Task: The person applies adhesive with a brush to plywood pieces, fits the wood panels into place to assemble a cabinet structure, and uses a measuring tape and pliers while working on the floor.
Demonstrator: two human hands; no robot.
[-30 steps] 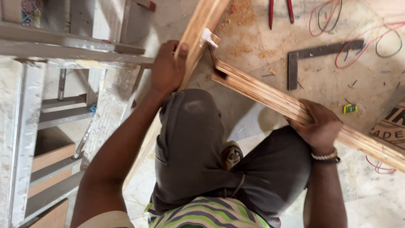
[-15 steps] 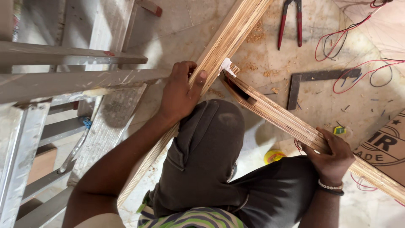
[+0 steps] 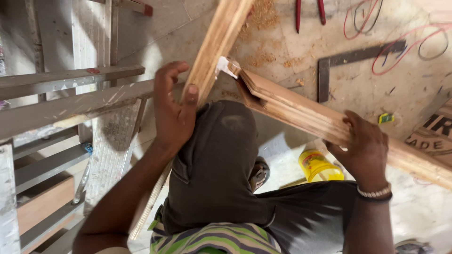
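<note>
- Left hand (image 3: pixel 172 110): fingers spread, thumb and palm pressed against the upright wooden strip (image 3: pixel 214 51), which leans over the raised knee (image 3: pixel 221 155).
- Right hand (image 3: pixel 365 146): fingers curled and clamped around the long wooden moulding (image 3: pixel 301 110), which slants down to the right.
- Joint: the two wooden pieces meet at a corner above the knee, a white scrap (image 3: pixel 227 66) stuck there.
- Floor (image 3: pixel 282 42): sawdust, metal square (image 3: pixel 351 63), red-handled pliers (image 3: pixel 309 11), red wire (image 3: pixel 400 44), yellow bottle (image 3: pixel 320 167).
- Left side: metal ladder (image 3: pixel 70 94).
</note>
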